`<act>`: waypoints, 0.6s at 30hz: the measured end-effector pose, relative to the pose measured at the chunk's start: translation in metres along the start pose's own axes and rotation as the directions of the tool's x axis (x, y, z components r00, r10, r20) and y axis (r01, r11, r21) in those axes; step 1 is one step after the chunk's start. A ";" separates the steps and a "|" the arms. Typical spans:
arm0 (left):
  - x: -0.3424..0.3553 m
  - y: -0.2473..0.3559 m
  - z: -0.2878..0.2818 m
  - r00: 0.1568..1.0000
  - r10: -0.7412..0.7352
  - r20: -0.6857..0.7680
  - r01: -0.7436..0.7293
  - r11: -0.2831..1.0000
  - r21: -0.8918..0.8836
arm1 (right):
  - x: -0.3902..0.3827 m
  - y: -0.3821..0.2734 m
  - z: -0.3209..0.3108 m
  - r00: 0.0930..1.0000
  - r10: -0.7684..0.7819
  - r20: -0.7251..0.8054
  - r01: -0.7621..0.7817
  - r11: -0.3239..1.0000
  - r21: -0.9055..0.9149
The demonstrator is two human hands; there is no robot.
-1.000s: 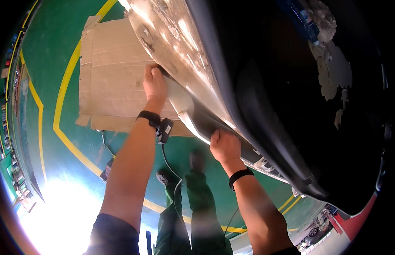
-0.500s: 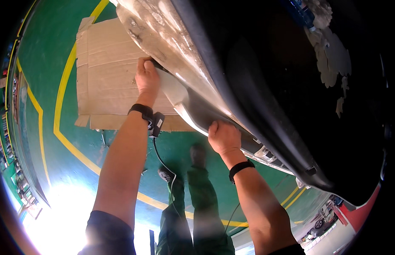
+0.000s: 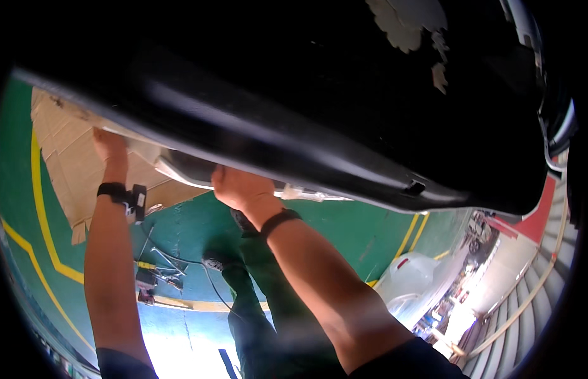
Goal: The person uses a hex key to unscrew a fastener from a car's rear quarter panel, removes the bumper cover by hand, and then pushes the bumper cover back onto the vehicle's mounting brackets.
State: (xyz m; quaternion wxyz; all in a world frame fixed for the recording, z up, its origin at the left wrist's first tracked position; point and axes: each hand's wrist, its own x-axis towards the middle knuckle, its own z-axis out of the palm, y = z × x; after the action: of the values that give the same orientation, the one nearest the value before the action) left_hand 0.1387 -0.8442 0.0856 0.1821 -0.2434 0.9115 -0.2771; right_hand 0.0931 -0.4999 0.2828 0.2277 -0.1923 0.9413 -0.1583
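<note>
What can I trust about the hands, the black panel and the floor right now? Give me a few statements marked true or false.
1. The left hand and right hand are both at the pale trim piece under the black panel. True.
2. The right hand is spread flat. False: it is closed at the trim piece's edge.
3. Tan cardboard shows behind the left hand. True.
4. The floor around the feet is red. False: it is green, with yellow lines.
5. The black panel carries irregular pale patches. True.
</note>
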 end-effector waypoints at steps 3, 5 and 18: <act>-0.002 -0.005 -0.042 0.995 0.031 0.094 -0.045 0.987 0.153 | -0.002 -0.001 -0.010 0.996 0.064 0.055 -0.069 0.993 0.093; -0.004 -0.014 -0.048 0.993 0.034 0.113 -0.054 0.983 0.173 | 0.000 -0.001 -0.011 0.996 0.063 0.061 -0.071 0.989 0.130; -0.086 -0.047 -0.152 0.945 -0.319 -0.071 -0.020 0.159 -0.987 | -0.004 0.008 -0.006 0.966 0.029 0.256 -0.034 0.999 0.015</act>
State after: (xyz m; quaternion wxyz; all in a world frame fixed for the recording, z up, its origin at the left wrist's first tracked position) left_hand 0.1538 -0.7679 0.2489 -0.1675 -0.3533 0.8608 0.3258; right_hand 0.0913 -0.4898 0.2862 0.3516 -0.1938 0.9055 -0.1375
